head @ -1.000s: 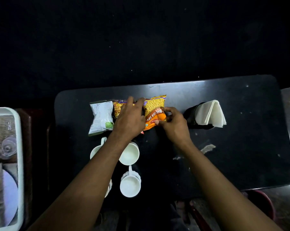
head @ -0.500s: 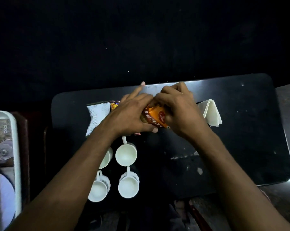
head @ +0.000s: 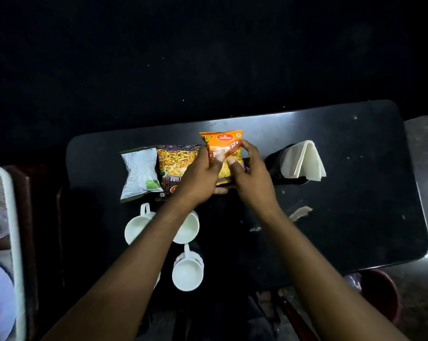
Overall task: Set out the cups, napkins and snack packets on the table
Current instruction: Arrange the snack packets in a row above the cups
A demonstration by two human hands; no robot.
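Head view is showing the left hand (head: 198,178) and right hand (head: 252,178) pinching the orange snack packet (head: 224,146), standing it at the table's (head: 355,193) far middle, between the brown packet (head: 176,161) and napkins (head: 304,161). The packet step is going on; next it probably needs laying flat there.

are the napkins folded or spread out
Folded: the white napkins form a layered wedge, narrow at the top with edges fanning out lower down, and stand in a dark holder on the table.

A dark tabletop (head: 355,217) is carrying a white packet (head: 140,173) and a yellow packet (head: 176,161) lying side by side toward its far edge, white cups (head: 187,273) sitting by its near-left corner, and a black napkin holder (head: 275,163) sitting farther right.
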